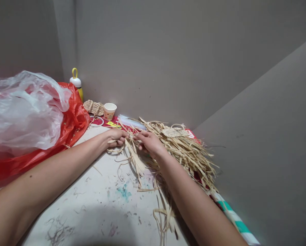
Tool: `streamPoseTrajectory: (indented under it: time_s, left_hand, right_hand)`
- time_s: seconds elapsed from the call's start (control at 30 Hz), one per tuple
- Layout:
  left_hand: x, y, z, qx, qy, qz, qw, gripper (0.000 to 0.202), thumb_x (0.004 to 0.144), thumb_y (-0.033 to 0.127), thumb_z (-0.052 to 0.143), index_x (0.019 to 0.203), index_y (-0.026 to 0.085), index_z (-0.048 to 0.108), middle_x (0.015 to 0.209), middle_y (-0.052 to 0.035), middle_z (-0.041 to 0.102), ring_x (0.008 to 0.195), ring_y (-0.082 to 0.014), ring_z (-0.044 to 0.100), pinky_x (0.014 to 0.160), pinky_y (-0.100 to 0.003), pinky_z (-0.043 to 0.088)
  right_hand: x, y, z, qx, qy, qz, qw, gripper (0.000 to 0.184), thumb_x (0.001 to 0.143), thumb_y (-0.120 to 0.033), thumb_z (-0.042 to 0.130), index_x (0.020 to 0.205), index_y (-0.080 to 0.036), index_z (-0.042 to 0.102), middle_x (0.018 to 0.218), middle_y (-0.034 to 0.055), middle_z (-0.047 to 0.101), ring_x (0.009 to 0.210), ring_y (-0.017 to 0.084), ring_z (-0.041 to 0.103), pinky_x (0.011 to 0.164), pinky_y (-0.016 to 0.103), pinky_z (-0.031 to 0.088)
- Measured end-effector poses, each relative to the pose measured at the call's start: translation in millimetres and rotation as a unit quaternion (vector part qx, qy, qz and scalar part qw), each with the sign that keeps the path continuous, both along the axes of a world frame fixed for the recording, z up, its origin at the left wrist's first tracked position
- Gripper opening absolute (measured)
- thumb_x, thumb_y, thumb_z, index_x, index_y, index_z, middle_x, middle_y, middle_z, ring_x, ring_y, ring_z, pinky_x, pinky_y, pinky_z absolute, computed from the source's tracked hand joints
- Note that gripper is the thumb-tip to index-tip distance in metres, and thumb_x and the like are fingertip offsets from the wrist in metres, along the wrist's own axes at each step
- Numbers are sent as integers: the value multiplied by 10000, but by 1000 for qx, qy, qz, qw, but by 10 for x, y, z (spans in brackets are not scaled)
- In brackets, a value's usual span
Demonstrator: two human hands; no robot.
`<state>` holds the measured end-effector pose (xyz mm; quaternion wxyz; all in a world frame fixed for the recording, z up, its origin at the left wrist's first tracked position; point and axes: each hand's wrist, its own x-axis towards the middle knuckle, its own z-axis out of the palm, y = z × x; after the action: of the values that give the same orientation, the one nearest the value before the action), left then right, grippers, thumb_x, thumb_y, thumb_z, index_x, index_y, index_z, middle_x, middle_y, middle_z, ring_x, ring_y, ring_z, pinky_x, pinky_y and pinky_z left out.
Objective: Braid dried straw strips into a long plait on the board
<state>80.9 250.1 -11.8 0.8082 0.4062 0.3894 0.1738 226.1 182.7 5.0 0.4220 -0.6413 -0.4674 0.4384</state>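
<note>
My left hand (117, 138) is closed round pale dried straw strands (135, 159) near the far end of the table. Close beside it, my right hand (149, 143) has its fingers bent in a pinch at the same strands. Loose ends hang down between the two hands onto the white tabletop. Partly under my left hand lies a ring (114, 151) that looks wrapped in fibre. To the right, a large heap of dried straw (193, 155) spreads out, with a small woven straw piece (174, 132) on top.
Red and clear plastic bags (27, 112) bulge on the left. Behind them stand a yellow-and-white bottle (76, 82), a woven straw sole (93, 107), a paper cup (110, 111) and a white ring (96, 121). Grey walls (153, 61) close in behind and right.
</note>
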Motion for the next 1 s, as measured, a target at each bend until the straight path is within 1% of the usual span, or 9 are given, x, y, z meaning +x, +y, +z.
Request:
streamPoseTrajectory:
  time_s: [0.13,0.23,0.33,0.47,0.53,0.63,0.77,0.9,1.0]
  left_hand:
    - [10,45,-39,-2,-9,-8,1000,203,788,-13,381,651,130,427,512,39,441,343,15,193,321,-85,128]
    - [18,74,-87,-1,-12,-8,1000,160,769,6,447,670,132,442,501,54,423,350,10,212,322,-84,143]
    - [24,96,-124,2,-15,-7,1000,150,759,30,490,669,140,444,474,80,362,345,5,209,318,-86,148]
    - [29,124,-144,9,-19,-10,1000,145,754,46,510,668,146,452,458,91,327,334,1,203,311,-91,148]
    - [34,133,-148,16,-20,-9,1000,134,751,47,516,675,144,463,459,86,347,331,2,206,309,-93,150]
    - [46,127,-151,28,-25,-5,999,117,746,38,515,684,131,484,486,58,426,335,7,225,309,-93,159]
    - [57,77,-130,46,-29,-1,999,152,751,5,467,646,111,496,506,25,478,334,11,249,308,-93,165]
    - [48,6,-64,71,-29,5,997,182,757,2,468,604,94,505,523,1,514,342,11,283,314,-98,188]
    - [43,-32,-16,98,-15,20,995,183,756,0,486,602,97,510,527,-7,543,350,0,330,326,-109,232]
  right_hand:
    - [-6,110,0,-70,44,98,992,141,720,-260,612,678,-127,629,545,-12,596,320,24,357,293,143,183]
    - [15,179,8,-101,64,133,984,137,728,-252,622,661,-133,620,539,-18,588,320,16,331,293,133,177]
    - [62,239,11,-117,71,145,980,159,700,-208,656,590,-137,567,484,-35,552,313,14,319,290,125,169]
    - [109,298,5,-130,84,165,974,105,697,-169,651,625,-122,590,495,-16,570,323,16,341,297,115,189]
    - [123,313,0,-136,96,179,970,104,718,-188,633,648,-120,598,477,-27,540,314,14,310,292,114,171]
    - [150,316,-16,-149,116,199,962,130,749,-229,604,682,-117,603,449,-54,472,304,10,252,287,113,133]
    - [190,307,-43,-174,142,212,951,138,756,-238,598,696,-113,589,433,-80,404,301,2,213,296,103,119]
    - [190,302,-49,-187,164,210,946,123,757,-230,586,711,-115,582,428,-97,348,311,5,192,302,95,123]
    - [168,306,-57,-187,172,193,948,125,759,-222,567,680,-126,554,415,-113,296,312,6,151,300,94,109]
